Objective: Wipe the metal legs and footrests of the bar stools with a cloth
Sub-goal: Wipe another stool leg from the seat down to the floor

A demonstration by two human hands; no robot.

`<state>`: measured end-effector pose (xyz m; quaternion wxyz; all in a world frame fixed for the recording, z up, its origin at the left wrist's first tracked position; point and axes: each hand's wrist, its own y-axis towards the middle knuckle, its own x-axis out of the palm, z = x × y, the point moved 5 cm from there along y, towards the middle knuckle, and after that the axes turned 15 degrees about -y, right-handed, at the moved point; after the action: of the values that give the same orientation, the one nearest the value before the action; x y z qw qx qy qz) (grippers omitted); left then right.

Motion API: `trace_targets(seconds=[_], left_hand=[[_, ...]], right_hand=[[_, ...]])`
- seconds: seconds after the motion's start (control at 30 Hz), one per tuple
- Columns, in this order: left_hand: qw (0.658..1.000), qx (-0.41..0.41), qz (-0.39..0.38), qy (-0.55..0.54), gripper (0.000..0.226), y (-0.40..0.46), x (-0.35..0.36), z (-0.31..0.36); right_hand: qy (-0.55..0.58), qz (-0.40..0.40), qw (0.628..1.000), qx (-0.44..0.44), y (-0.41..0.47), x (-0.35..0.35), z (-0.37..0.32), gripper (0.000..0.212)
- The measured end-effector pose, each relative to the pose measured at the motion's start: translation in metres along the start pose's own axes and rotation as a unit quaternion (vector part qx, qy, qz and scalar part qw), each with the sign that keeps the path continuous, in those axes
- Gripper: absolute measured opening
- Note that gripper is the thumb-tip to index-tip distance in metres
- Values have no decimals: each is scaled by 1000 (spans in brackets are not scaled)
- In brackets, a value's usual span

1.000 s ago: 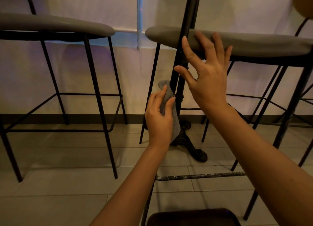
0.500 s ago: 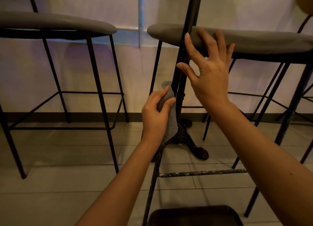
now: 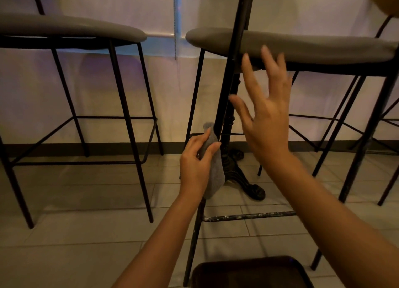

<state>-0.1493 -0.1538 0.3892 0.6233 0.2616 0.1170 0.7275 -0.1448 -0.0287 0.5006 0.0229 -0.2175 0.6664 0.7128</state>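
Down low, my left hand [image 3: 197,164] pinches the grey cloth [image 3: 212,171] against the stool leg [image 3: 224,106]; my right hand [image 3: 266,119], blurred, hangs spread and empty.

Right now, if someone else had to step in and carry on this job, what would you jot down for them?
Left hand: closed on the grey cloth, pressing it against the near black stool leg, about halfway up.
Right hand: open, fingers spread, holding nothing, in front of the grey seat of the stool on the right.
Done: I cannot tell how much of this leg is wiped.
Left: the leg below the cloth, the speckled footrest bar lower down, which looks dirty, and the legs and footrests of the stool on the left.
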Motion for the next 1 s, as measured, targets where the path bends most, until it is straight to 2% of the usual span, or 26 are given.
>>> trace_targets(seconds=[0.07,0.2,0.3,0.5,0.6,0.8,1.0], left_hand=[[999,-31,-13,-19,23,-1,-2,3],[995,-87,-31,-26,68,2,-8,5],[993,-103,-39,-36,78,6,-11,11],[993,-107,-54,-3,65,16,-17,14],[992,-99,-73,8,70,23,-17,18],[985,-136,-109,-18,58,30,-19,13],[989,-105,-97,-19,60,27,-21,6]], right_hand=[[24,-24,999,-3,-40,-2,-2,52],[28,-126,991,-26,-115,6,-18,54],[21,-173,984,-27,-133,15,-35,56],[-43,-166,985,20,-127,27,-48,66],[-53,-155,986,29,-123,31,-45,72],[-46,-154,987,8,-122,33,-44,52],[-46,-161,985,42,-127,27,-42,50]])
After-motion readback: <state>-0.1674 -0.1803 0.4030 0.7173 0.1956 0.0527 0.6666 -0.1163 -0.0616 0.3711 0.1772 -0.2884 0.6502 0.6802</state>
